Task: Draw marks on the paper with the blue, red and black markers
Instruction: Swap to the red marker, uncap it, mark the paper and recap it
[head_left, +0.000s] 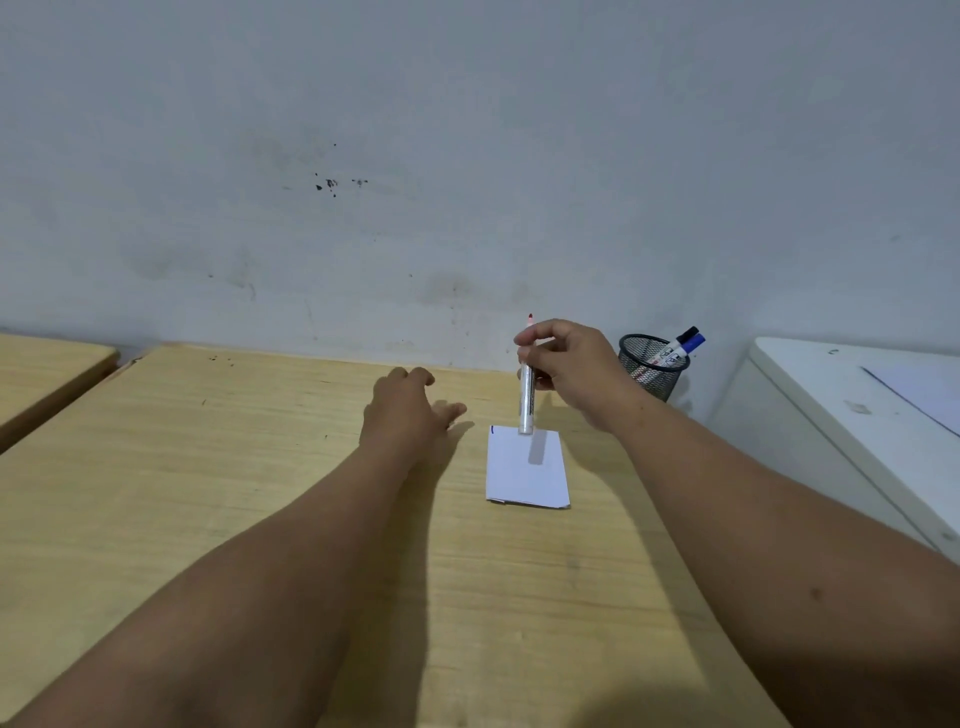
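A small white paper (525, 470) lies on the wooden desk (260, 467), with a short blue mark at its top left corner. My right hand (571, 371) holds the red marker (527, 400) upright above the paper's far edge, its uncapped red tip pointing up. My left hand (408, 410) rests on the desk to the left of the paper; its curled fingertips are hidden, so I cannot tell whether it holds anything. The blue marker (688, 345) and the black marker (675, 343) stand in a black mesh cup (652, 371) at the back right.
A grey stained wall rises right behind the desk. A second wooden desk (47, 374) stands at the left, with a gap between. A white cabinet (857, 415) sits close to the desk's right side.
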